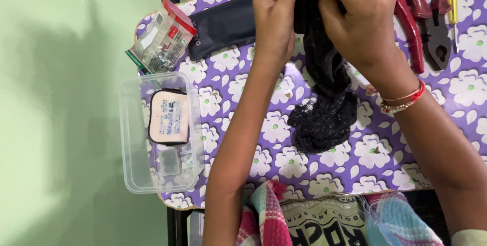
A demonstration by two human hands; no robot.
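Both hands pinch top of black knitted fabric bundle (324, 94). Left hand (276, 15) grips bundle's left edge, right hand (362, 18) closes on its right edge; both equally near. Bundle's long axis runs from hands down toward person, lower end resting on purple floral tablecloth (375, 154). Right of bundle: red-handled pliers (423, 28). Left of bundle: dark pouch (223, 25), clear plastic box (134, 134).

Left edge blocked: tub (133, 139), packet (162, 37), pouch (223, 25) | right: pliers (426, 23) | desk (375, 160) open below mesh (322, 99)
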